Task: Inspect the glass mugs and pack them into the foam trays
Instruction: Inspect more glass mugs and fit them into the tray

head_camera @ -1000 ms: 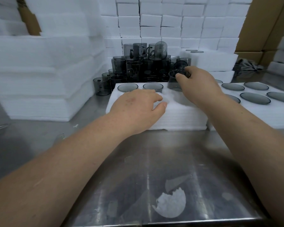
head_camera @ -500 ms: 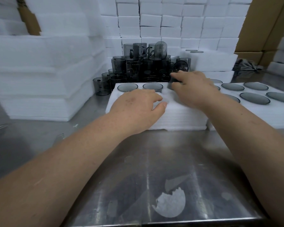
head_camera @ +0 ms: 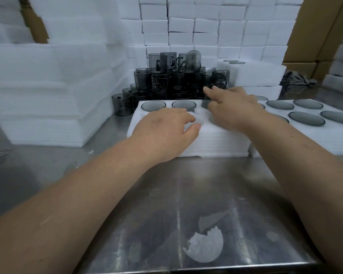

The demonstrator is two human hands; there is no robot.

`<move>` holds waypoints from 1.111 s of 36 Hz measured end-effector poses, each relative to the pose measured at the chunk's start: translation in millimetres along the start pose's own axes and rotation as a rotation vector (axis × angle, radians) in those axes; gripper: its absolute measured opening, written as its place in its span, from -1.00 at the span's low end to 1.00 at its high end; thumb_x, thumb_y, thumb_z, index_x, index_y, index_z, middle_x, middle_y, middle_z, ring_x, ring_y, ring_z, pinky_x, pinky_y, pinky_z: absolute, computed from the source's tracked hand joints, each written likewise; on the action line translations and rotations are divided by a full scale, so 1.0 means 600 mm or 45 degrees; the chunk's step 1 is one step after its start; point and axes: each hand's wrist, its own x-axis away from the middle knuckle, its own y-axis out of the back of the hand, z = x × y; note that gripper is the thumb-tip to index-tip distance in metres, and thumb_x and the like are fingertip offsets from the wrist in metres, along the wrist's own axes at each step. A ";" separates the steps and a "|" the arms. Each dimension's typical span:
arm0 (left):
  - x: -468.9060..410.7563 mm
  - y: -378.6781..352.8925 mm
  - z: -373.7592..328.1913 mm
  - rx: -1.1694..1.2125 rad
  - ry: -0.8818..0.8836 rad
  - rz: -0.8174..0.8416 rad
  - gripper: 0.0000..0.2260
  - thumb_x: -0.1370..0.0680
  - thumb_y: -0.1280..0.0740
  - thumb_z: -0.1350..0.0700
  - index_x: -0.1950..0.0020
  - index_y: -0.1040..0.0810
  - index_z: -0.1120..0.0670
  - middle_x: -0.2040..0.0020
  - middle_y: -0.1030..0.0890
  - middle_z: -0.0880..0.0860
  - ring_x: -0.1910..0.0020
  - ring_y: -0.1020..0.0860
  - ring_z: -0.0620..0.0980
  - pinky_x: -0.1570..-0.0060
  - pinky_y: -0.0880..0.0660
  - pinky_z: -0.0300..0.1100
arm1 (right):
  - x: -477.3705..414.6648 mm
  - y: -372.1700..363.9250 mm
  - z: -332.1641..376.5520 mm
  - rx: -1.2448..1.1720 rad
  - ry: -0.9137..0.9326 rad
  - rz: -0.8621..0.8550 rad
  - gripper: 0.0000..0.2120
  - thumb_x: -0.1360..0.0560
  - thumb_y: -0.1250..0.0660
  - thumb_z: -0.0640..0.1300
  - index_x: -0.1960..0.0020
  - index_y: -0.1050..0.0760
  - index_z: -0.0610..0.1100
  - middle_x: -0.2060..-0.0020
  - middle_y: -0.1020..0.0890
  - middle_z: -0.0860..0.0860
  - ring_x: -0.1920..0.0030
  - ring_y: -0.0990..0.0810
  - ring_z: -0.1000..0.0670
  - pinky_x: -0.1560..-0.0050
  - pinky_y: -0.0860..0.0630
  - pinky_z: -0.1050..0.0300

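The left forearm point(head_camera: 77, 194) and the right forearm point(head_camera: 305, 165) reached forward from the near edge of the bench point(head_camera: 206, 184), converging toward its middle. The left hand point(head_camera: 164, 133) lay palm down, fingers loosely spread and gently bent, thumb stretched out to the right. The right hand point(head_camera: 232, 107) lay just beyond it, palm down too, index finger straight and pointing toward the far edge, the other fingers bent downward.

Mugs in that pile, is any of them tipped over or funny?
Yes. In the pile, a mug at the right edge lies on its side, round end toward the camera; most others stand upright. The top mug leans too. A torn white scrap lies on the table.
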 end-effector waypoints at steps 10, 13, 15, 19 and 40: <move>-0.001 -0.002 0.001 0.009 -0.013 -0.021 -0.63 -0.58 -0.09 -0.13 -0.32 -0.46 -0.06 -0.42 -0.36 -0.06 -0.35 -0.34 -0.11 -0.21 -0.26 -0.21 | 0.003 0.003 0.002 -0.040 0.000 0.031 -0.53 -0.58 0.05 -0.03 -0.47 -0.08 0.22 -0.49 -0.13 0.17 -0.46 -0.02 -0.04 -0.37 0.00 -0.11; -0.002 -0.003 0.002 0.002 -0.011 -0.015 -0.62 -0.58 -0.08 -0.13 -0.33 -0.45 -0.07 -0.44 -0.33 -0.06 -0.37 -0.32 -0.11 -0.24 -0.25 -0.19 | 0.003 0.004 0.002 -0.040 -0.013 0.037 -0.54 -0.58 0.05 -0.02 -0.47 -0.09 0.23 -0.49 -0.13 0.18 -0.46 -0.01 -0.03 -0.36 -0.01 -0.13; -0.002 -0.003 0.002 -0.001 -0.007 -0.012 -0.62 -0.57 -0.08 -0.14 -0.33 -0.45 -0.07 -0.44 -0.33 -0.07 -0.36 -0.33 -0.11 -0.24 -0.25 -0.18 | 0.002 0.003 0.002 -0.020 -0.008 0.031 -0.54 -0.58 0.04 -0.01 -0.47 -0.09 0.22 -0.49 -0.11 0.17 -0.47 0.01 -0.03 -0.37 0.00 -0.15; -0.002 -0.003 0.002 -0.002 -0.013 -0.010 -0.61 -0.58 -0.08 -0.14 -0.33 -0.45 -0.07 -0.44 -0.33 -0.07 -0.37 -0.31 -0.11 -0.24 -0.25 -0.18 | -0.006 -0.005 0.002 0.059 0.055 0.032 -0.53 -0.59 0.05 0.00 -0.50 -0.07 0.12 -0.52 0.01 0.07 -0.50 0.18 -0.05 -0.42 0.12 -0.14; -0.003 -0.006 0.004 0.003 -0.020 -0.024 -0.60 -0.57 -0.07 -0.14 -0.32 -0.45 -0.06 -0.43 -0.34 -0.06 -0.38 -0.30 -0.08 -0.26 -0.25 -0.16 | -0.010 -0.008 0.003 -0.007 0.048 0.243 -0.56 -0.63 0.08 0.00 -0.50 -0.10 0.08 -0.52 -0.05 -0.02 -0.51 0.00 -0.01 -0.47 0.04 -0.04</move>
